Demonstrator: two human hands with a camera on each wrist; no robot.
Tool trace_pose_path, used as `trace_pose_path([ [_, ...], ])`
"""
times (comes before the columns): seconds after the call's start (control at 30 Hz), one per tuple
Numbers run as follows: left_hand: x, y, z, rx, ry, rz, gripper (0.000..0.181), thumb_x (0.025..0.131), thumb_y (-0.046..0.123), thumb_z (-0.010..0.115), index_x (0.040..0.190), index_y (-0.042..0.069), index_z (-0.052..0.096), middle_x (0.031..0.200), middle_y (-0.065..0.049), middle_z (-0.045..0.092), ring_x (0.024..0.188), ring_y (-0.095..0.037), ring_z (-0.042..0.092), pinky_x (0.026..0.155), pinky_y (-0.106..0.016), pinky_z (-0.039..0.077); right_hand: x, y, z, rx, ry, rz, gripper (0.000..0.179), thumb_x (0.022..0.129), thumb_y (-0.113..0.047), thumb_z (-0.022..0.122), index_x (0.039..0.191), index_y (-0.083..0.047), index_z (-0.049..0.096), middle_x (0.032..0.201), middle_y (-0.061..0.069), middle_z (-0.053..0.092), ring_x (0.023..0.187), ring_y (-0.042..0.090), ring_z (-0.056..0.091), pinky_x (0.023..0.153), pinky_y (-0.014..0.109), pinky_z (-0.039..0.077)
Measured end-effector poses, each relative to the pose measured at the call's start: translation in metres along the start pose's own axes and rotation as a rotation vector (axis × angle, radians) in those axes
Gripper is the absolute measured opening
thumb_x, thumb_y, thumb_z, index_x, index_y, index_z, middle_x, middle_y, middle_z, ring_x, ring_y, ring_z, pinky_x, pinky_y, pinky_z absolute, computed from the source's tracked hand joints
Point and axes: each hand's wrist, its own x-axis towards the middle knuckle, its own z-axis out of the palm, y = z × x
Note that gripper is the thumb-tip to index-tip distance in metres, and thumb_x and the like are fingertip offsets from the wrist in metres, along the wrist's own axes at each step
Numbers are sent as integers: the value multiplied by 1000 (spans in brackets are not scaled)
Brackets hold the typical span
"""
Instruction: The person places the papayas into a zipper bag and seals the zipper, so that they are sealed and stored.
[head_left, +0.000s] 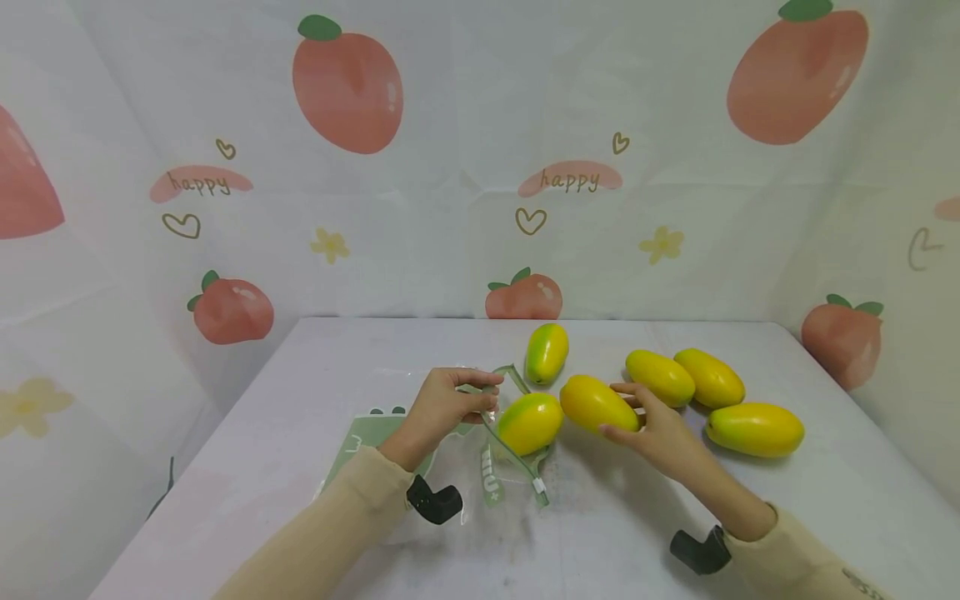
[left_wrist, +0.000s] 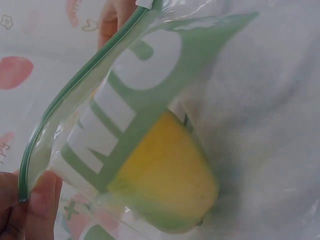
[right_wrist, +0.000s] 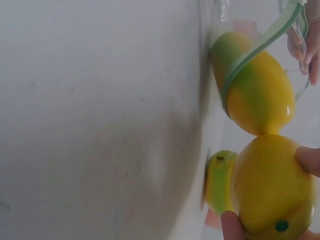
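My left hand point(head_left: 442, 408) pinches the green-edged rim of a clear zip bag point(head_left: 491, 479) with green print, holding its mouth apart. A yellow-green mango point(head_left: 531, 423) lies in the bag's mouth; through the film the left wrist view shows this mango point(left_wrist: 165, 175) behind the lettering. Just right of the mouth, my right hand point(head_left: 667, 437) grips a second, yellower mango point(head_left: 596, 404), thumb and fingers around its near end. In the right wrist view the held mango point(right_wrist: 272, 187) meets the bagged mango point(right_wrist: 260, 90) end to end. A white slider point(head_left: 538, 484) sits on the rim.
Another mango point(head_left: 547, 353) lies behind the bag. At the right rest three more: a back-left mango point(head_left: 660, 377), a back-right mango point(head_left: 709, 377) and a front mango point(head_left: 755, 430). A fruit-printed cloth point(head_left: 450, 242) hangs behind the white table point(head_left: 600, 533).
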Motion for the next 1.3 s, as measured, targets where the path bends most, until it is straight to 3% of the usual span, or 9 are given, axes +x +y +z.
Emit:
trace_pose_path([
  [0.4,-1,5,2,-19,3,-2,23,84,6,73,107,7,75,107,-12,71,77,-12,66,70,-29,59,-2,-8,9,35,-9,-34,70,84,-36,74,139,-5,43,133,28,52,107,37,59,83,44,56],
  [0.8,-1,6,2,-35,-23,14,28,84,3,72,112,-2,71,116,-15,68,73,-10,66,70,-28,59,-1,-13,20,40,-18,-58,65,83,-33,76,135,-6,48,129,26,56,102,32,62,82,42,57],
  [1.3,0,6,3,-41,-20,28,25,83,3,73,108,4,74,121,-8,68,75,-11,64,67,-26,58,1,-18,28,62,-52,-50,66,82,-32,77,136,-8,47,130,27,55,102,31,62,79,40,57],
])
